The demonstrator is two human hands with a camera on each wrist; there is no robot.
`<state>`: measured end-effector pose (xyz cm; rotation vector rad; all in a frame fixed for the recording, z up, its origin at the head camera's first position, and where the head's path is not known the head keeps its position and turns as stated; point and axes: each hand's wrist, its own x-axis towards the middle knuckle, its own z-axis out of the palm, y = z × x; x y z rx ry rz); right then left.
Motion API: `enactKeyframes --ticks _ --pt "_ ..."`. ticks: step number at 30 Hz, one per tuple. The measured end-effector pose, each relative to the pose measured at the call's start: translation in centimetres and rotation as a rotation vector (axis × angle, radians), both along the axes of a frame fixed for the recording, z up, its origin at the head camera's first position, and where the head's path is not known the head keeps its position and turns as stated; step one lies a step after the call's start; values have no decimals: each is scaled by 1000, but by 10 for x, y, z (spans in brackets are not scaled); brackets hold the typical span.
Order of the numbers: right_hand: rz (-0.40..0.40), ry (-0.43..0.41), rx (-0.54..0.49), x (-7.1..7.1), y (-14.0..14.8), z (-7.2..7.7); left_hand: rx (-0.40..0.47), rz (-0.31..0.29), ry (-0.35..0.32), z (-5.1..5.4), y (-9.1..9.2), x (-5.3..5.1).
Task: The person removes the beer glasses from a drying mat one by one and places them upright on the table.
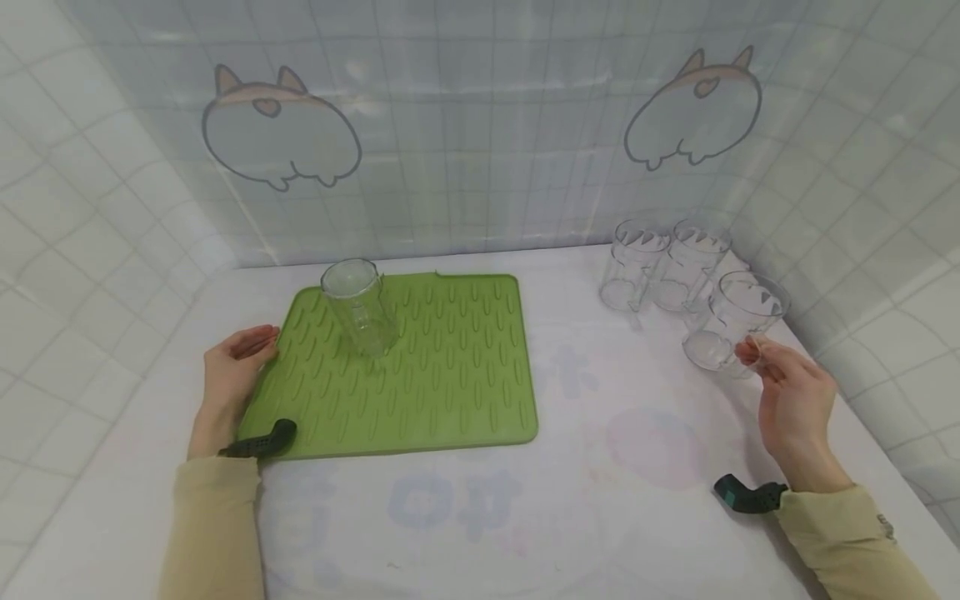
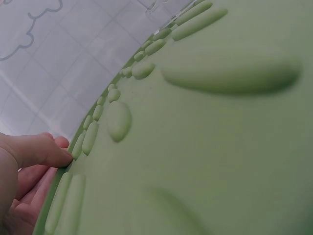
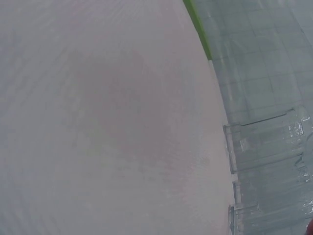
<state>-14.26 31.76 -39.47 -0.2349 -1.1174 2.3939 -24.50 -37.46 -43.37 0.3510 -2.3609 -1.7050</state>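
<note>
At the left edge of a green ribbed drying mat (image 1: 450,400), my left hand (image 1: 232,367) pinches the rim. The thumb (image 2: 54,152) meets the edge in the left wrist view, and the other fingers are partly hidden behind it. A clear glass mug (image 1: 363,312) stands upright on the mat, towards its back left. My right hand (image 1: 798,404) has curled fingers at the near side of another glass mug (image 1: 738,317) on the right. The fingertips seem to pinch its handle, though the clear glass makes the contact hard to see.
Two more glass mugs (image 1: 628,267) (image 1: 686,271) stand close together behind the right-hand mug. A white printed cloth (image 1: 585,500) covers the table. Tile-patterned sheeting (image 1: 480,150) rises behind and along both sides. Dark camera mounts (image 1: 262,442) sit at both wrists.
</note>
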Motion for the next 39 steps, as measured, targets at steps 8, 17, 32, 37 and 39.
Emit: enactKeyframes --ticks 8,17,32,37,39 --pt "-167 -56 -33 -4 0 0 -63 12 -18 -1 0 -2" --pt "-386 -54 123 -2 -1 1 -93 11 -26 -1 0 1" --pt "-359 403 469 6 -45 -1 -130 8 -29 1 2 3" --pt "-168 284 555 10 -66 -5 -105 13 -27 1 2 2" --pt "-98 215 576 11 -74 -7 -103 15 -28 1 2 2"
